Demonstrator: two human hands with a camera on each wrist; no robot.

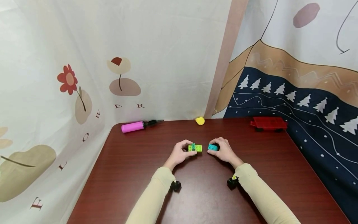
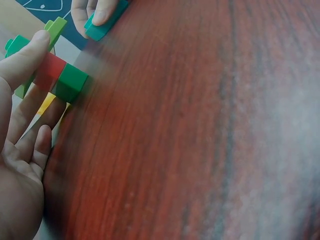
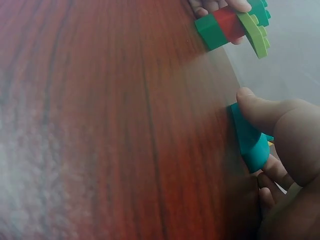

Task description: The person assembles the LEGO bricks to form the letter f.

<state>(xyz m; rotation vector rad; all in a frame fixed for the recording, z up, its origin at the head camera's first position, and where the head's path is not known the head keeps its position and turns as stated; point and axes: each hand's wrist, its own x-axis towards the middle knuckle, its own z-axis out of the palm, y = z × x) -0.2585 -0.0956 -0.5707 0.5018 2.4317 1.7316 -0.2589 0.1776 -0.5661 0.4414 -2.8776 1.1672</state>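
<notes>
My left hand pinches a little block tower, with my thumb in front and my other fingers behind. From the bottom up, the tower has a green block, a red block, a long lime block and a small green top block. The lime block sticks out toward 3 o'clock.

My right hand pinches a blue-green block between my thumb and fingers. That block is at 3 o'clock from the tower, near it, with a gap in between. Its bumps point up. I can't tell if the tower or the blue-green block touches the shiny brown table.

Starting from the gap between my hands, a pink pump with a black end lies at 10 o'clock. A small yellow toy sits at 12 o'clock, by the table's far edge. A red cart with black wheels stands at 2 o'clock.
</notes>
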